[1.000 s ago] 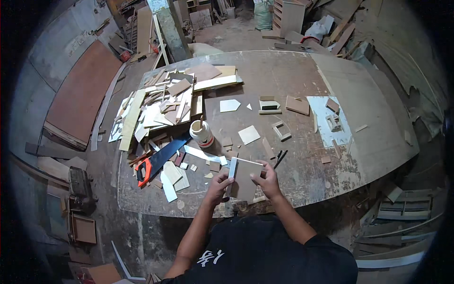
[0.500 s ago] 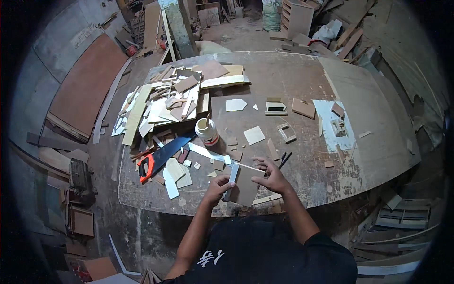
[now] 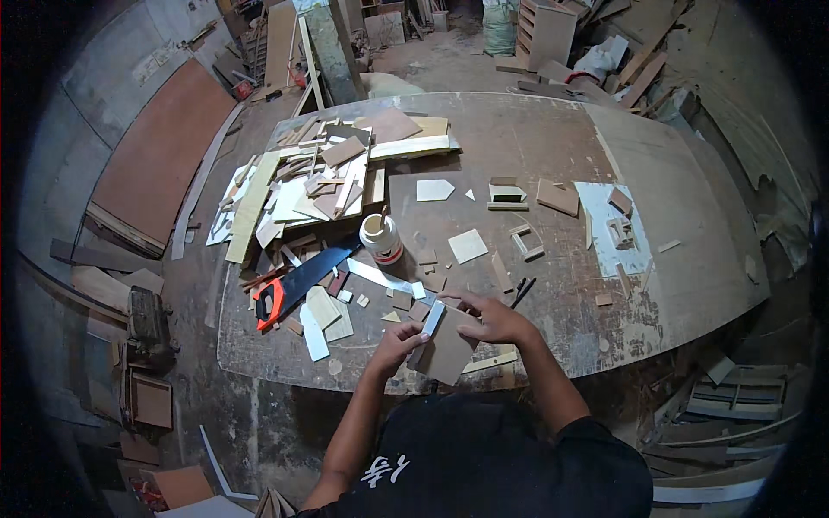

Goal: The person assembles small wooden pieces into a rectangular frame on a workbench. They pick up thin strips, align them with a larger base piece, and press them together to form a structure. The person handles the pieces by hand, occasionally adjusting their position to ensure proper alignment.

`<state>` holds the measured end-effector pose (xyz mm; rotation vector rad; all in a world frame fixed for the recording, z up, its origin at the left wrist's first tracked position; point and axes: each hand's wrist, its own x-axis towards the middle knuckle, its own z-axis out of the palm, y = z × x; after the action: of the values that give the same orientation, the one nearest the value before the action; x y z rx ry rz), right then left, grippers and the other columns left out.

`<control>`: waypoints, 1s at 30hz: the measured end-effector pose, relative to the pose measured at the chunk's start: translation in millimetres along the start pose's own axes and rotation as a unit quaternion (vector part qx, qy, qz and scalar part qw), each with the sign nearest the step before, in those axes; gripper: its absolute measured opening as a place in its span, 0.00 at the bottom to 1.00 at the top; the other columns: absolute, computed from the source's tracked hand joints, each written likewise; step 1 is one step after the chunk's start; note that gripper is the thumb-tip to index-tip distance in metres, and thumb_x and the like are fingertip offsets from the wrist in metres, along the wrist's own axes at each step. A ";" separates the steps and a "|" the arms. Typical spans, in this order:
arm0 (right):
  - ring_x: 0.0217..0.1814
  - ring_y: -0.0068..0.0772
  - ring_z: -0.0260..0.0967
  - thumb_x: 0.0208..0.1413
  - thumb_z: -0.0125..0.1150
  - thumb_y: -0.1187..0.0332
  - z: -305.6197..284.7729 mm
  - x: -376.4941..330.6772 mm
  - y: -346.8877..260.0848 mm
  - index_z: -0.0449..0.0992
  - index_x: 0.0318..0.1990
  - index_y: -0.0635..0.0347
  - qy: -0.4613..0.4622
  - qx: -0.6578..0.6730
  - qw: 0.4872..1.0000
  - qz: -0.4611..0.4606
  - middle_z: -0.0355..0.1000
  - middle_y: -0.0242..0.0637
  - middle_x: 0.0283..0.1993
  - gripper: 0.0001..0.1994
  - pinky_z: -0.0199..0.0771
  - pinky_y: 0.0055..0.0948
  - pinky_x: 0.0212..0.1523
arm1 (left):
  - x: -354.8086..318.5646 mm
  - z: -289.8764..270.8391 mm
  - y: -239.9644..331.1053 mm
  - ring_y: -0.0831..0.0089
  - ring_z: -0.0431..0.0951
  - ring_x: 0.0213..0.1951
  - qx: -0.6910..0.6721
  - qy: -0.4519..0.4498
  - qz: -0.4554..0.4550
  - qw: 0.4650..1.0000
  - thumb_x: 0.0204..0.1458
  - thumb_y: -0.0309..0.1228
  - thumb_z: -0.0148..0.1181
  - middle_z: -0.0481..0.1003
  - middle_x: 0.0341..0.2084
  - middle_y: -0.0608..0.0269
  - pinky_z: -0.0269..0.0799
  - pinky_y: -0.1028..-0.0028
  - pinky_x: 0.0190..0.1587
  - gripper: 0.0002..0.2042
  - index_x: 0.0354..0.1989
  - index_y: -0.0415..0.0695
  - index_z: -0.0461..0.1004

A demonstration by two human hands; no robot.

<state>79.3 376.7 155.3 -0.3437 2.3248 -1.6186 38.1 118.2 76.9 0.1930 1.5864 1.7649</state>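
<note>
A small brown board [image 3: 449,345] is held between my two hands, just above the near edge of the worktable. Along its left side runs a pale bluish-grey strip [image 3: 433,318]; I cannot tell whether the two are joined. My left hand [image 3: 398,347] is closed on the strip and the board's left side, thumb on top. The right hand [image 3: 490,319] grips the board from the right, its forefinger reaching across the far edge towards the strip's far end. The fingers beneath the board are hidden.
The worktable [image 3: 553,129] carries a heap of wood offcuts [image 3: 319,186], a handsaw [image 3: 302,281] with an orange-and-black handle and an open white glue bottle [image 3: 380,240]. Small wooden assemblies [image 3: 527,243] and a white sheet [image 3: 609,250] lie to the right. Two dark pens [image 3: 522,292] are beyond my right hand.
My right hand has shifted left along the far edge, its forefinger now nearer the strip. The board and strip have turned slightly clockwise; my left hand keeps its grip.
</note>
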 end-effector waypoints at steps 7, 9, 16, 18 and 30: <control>0.47 0.42 0.73 0.43 0.61 0.72 -1.3 -0.1 -0.4 0.61 0.66 0.43 -0.003 -0.014 1.000 -0.017 0.74 0.45 0.47 0.37 0.72 0.41 0.53 | 1.6 -1.6 -1.8 0.79 0.76 0.37 0.000 -0.007 0.012 1.000 0.53 0.30 0.64 0.79 0.36 0.65 0.70 0.76 0.42 0.13 0.44 0.37 0.77; 0.47 0.41 0.72 0.43 0.61 0.72 -1.2 0.6 0.5 0.61 0.65 0.44 -0.003 -0.015 1.000 -0.024 0.74 0.44 0.47 0.36 0.72 0.41 0.52 | 1.5 -2.1 -2.2 0.79 0.76 0.37 -0.003 -0.003 0.005 1.000 0.53 0.30 0.64 0.79 0.36 0.65 0.70 0.76 0.42 0.12 0.44 0.37 0.77; 0.44 0.39 0.72 0.43 0.61 0.71 2.7 2.1 17.3 0.63 0.64 0.44 0.005 0.015 0.999 -0.046 0.74 0.44 0.44 0.35 0.73 0.39 0.49 | 1.5 -0.1 -0.7 0.79 0.76 0.37 -0.004 -0.007 0.002 1.000 0.52 0.29 0.64 0.79 0.35 0.65 0.70 0.76 0.42 0.12 0.43 0.37 0.77; 0.47 0.31 0.70 0.46 0.61 0.72 -0.5 -1.1 5.3 0.66 0.62 0.50 -0.008 0.036 0.999 0.018 0.72 0.38 0.45 0.31 0.71 0.34 0.51 | 0.4 0.8 0.3 0.79 0.76 0.37 0.003 -0.006 0.004 1.000 0.52 0.29 0.64 0.79 0.35 0.65 0.70 0.76 0.42 0.12 0.43 0.37 0.77; 0.47 0.31 0.71 0.45 0.66 0.70 1.7 -4.3 22.2 0.70 0.54 0.57 0.087 0.054 0.995 0.000 0.72 0.37 0.45 0.25 0.72 0.33 0.50 | 3.5 3.1 -16.4 0.81 0.74 0.30 0.007 0.031 -0.050 0.998 0.53 0.36 0.63 0.77 0.29 0.68 0.68 0.79 0.29 0.12 0.41 0.42 0.78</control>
<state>83.2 384.3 134.3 -0.1855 2.3473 -1.8319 44.2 122.2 61.4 0.0648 1.6256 1.6972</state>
